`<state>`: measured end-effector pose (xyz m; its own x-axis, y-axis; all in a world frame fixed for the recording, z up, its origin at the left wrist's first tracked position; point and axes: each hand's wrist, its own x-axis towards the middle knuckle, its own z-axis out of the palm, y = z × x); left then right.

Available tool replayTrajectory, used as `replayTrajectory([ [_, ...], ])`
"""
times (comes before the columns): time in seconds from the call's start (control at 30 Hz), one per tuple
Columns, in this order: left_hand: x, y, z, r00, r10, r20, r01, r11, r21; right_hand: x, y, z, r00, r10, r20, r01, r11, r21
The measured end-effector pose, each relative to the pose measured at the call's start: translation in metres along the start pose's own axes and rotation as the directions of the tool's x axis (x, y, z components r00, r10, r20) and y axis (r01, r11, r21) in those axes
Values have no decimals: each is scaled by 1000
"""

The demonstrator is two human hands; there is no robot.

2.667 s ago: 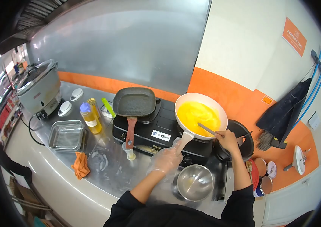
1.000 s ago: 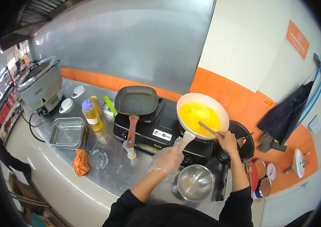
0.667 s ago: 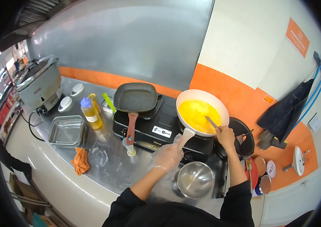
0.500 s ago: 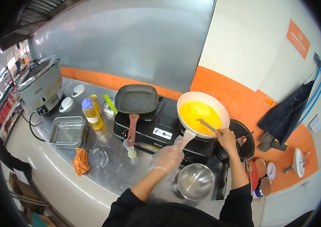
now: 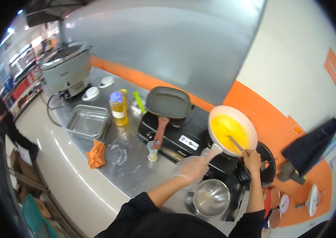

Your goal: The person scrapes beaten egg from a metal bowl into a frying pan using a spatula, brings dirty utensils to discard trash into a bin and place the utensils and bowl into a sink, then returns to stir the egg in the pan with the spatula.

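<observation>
In my gloved left hand [image 5: 193,168] is the pale handle of a white frying pan [image 5: 251,125], fingers wrapped round it. The pan is over the right side of a black gas stove [image 5: 176,137]. Yellow liquid that looks like beaten egg [image 5: 225,127] spreads across its inside. My bare right hand [image 5: 252,162] grips a grey long-handled utensil [image 5: 236,142] at the pan's near right rim. Its far end dips into the yellow liquid, so its kind is hidden. Below the pan, near my left wrist, stands a steel mixing bowl [image 5: 211,198].
A square grill pan [image 5: 168,102] rests on the left burner, its handle above a small plastic cup [image 5: 152,152]. Leftward are an oil bottle [image 5: 118,110], a glass dish [image 5: 88,121], an orange cloth [image 5: 96,154] and a rice cooker [image 5: 67,73]. A black pan [image 5: 269,162] sits right.
My view has turned left, shifting the counter rightward in the picture. A pale patch in the yellow liquid no longer shows. A person in dark clothes has come into view at far left.
</observation>
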<state>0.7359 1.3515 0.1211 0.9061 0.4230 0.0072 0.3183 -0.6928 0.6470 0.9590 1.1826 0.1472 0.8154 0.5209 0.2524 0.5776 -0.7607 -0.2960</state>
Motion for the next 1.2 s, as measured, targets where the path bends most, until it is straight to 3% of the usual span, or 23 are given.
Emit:
replayTrajectory([
  [0.07,-8,4,-11,1000,23,17,-24,999,32,-3,-10,7,996,59,-72,-71,982,-177],
  [0.13,-9,-4,-7,998,57,-36,-58,998,-37,-3,-3,4,996,-83,13,84,995,-49],
  [0.17,-6,0,-9,999,-15,29,15,1000,-19,-3,7,1,981,-188,-49,189,982,15],
  [0.23,-14,5,-21,998,-45,34,48,995,-89,1,6,-7,997,-54,54,54,999,8],
  [0.27,-12,2,-16,1000,-22,13,23,997,-75,10,23,11,999,-30,-17,29,998,-63],
  [0.33,-7,1,-5,997,-74,-15,73,996,-52,6,11,6,997,-59,-57,51,990,-128],
  [0.4,-6,4,-10,996,-89,-15,88,995,-46,2,24,4,988,-156,-23,156,988,7],
  [0.53,-13,3,-12,999,-19,-42,18,999,-39,1,28,5,995,-33,-95,34,999,17],
  [0.6,-20,14,-31,999,-50,21,51,998,-43,-7,3,-8,1000,-7,17,9,985,-172],
  [0.63,-23,17,-38,992,-75,99,80,996,-40,3,42,9,984,-166,-68,162,985,-52],
  [0.77,-19,10,-26,997,-48,54,51,998,-47,4,37,1,997,-33,-67,31,999,-29],
  [0.87,-15,4,-17,999,-39,7,40,998,-43,6,36,-20,995,-97,-17,95,992,-83],
  [0.9,-14,3,-14,999,-33,-21,32,998,-49,12,42,-28,999,-51,2,51,998,-47],
  [1.03,-13,7,-19,1000,8,3,-8,999,-42,34,75,-36,966,-198,-164,174,974,-148],
  [1.07,-9,0,-11,998,40,42,-39,999,-36,35,61,-46,960,-210,-185,178,968,-176],
  [1.13,4,-12,19,995,59,-77,-57,998,28,30,29,-71,954,-234,-187,188,954,-235],
  [1.17,3,-4,12,998,54,-31,-53,998,26,27,6,-84,950,-239,-200,182,947,-266],
  [1.2,1,-1,3,998,53,18,-53,998,24,25,-1,-89,888,-350,-297,274,923,-271],
])
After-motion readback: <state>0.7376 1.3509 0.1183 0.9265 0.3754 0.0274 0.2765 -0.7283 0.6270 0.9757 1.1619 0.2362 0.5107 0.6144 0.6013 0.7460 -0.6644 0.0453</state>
